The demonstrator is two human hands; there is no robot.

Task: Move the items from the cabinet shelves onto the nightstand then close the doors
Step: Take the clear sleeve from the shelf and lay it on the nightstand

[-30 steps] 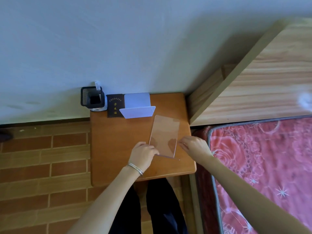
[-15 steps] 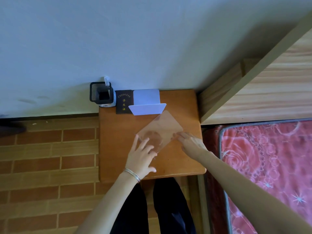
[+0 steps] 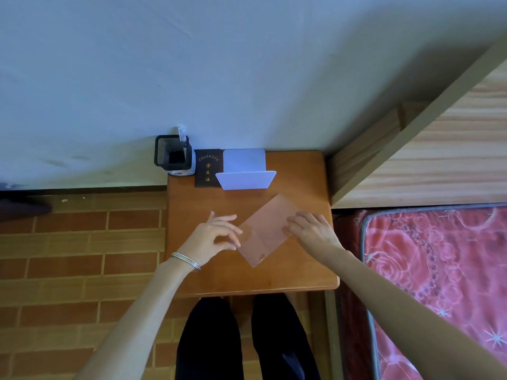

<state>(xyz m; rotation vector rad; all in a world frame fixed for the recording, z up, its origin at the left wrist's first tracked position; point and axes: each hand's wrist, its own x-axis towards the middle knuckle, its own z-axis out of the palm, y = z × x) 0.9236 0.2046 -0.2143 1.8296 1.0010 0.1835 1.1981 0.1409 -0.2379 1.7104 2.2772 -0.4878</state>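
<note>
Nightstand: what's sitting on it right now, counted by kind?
Mesh pen holder: 1
Dark booklet: 1
White bookend: 1
Clear plastic sheet: 1
Total: 4

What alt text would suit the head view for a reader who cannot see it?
Seen from above, a clear plastic sheet lies diagonally on a wooden nightstand, the left hand touching its left corner and the right hand resting fingertips on its right side. A black mesh pen holder, a dark booklet and a white bookend sit at the back.
</note>
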